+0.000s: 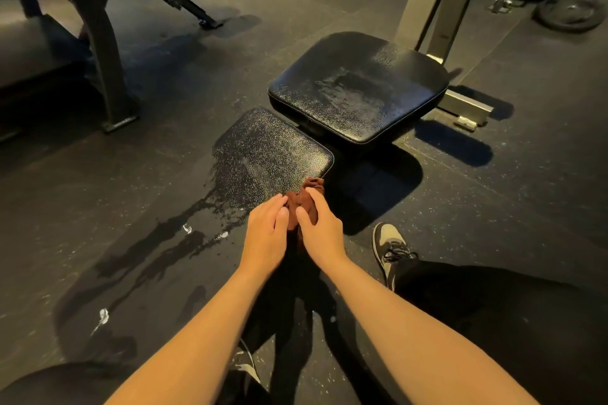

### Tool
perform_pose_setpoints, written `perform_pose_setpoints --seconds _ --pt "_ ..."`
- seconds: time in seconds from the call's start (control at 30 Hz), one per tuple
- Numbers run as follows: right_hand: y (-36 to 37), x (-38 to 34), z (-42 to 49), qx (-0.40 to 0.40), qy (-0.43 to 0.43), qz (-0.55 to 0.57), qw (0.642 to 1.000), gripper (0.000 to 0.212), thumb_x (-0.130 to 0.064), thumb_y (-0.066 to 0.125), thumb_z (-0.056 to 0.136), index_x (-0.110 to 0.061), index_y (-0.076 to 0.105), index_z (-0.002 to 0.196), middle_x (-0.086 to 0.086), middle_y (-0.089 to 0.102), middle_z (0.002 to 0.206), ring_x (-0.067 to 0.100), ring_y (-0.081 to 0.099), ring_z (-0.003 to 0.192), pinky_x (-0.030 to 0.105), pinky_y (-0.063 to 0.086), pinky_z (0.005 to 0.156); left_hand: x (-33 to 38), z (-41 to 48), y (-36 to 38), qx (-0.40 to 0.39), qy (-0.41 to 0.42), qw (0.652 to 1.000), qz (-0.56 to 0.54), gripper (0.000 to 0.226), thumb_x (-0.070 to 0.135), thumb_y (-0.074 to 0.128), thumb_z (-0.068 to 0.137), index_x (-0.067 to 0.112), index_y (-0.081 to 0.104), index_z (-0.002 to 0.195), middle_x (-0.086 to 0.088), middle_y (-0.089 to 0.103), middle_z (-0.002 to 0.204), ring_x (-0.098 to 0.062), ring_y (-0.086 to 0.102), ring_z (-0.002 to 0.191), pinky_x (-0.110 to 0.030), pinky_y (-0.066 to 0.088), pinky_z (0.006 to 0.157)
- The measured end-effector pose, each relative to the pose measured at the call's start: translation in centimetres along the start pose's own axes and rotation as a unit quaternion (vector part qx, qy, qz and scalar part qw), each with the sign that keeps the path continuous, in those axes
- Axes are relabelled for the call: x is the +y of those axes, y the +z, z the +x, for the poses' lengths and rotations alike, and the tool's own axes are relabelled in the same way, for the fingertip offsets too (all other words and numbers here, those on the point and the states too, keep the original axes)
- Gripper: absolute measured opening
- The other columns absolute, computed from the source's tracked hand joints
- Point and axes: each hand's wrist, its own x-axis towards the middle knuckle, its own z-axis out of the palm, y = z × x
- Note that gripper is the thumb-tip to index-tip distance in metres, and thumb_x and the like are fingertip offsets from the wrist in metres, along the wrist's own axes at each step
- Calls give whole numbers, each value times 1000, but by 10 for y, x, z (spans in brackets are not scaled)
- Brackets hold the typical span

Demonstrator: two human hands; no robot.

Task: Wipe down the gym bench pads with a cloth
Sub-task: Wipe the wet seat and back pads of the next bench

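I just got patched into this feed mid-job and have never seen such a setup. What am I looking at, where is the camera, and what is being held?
No machine here: these are a person's two bare arms, filmed by one head-worn camera looking down. The right hand grips a brown cloth at the near edge of the near pad; the left hand touches the cloth with fairly straight fingers. That pad and the far pad look speckled with wet. Wet streaks mark the floor, and a shoe shows at right.
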Motion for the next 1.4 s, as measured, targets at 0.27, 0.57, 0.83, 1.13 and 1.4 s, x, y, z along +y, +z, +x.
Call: perform_pose_setpoints --seconds 0.27,0.57,0.83,1.13,1.4 --pt "-18 -14 29 51 7 -12 999 50 -33 45 105 -31 35 154 6 46 139 17 50 120 25 35 94 -11 -12 -7 11 -19 999 37 39 32 33 104 15 62 124 -1 65 119 -25 58 109 -43 44 99" --pt "25 7 -22 9 50 21 998 44 -27 47 104 -33 38 147 5 63 129 25 60 116 28 42 92 -25 -37 -20 9 -21 998 65 40 32 34 105 11 63 124 -4 65 122 -26 58 114 -49 44 102" --pt "16 -6 -10 71 14 36 997 43 -21 46 104 -30 46 146 3 57 128 12 52 110 25 36 94 -31 -49 -22 10 -28 998 57 56 41 29 103 9 60 137 -6 62 137 -23 54 130 -49 40 111" --pt "43 0 -34 14 11 -29 999 38 -26 48 103 -29 53 140 8 61 129 25 58 117 35 43 101 -34 -62 -31 -1 -58 998 24 53 38 31 102 14 57 141 -2 60 142 -18 52 131 -45 39 114" --pt "36 -11 -53 -82 28 9 996 33 -26 52 100 -34 60 130 -8 66 118 3 62 91 13 45 79 -18 -81 -43 -44 -70 997 10 41 20 40 108 13 52 147 -2 55 146 -16 48 134 -17 29 107"
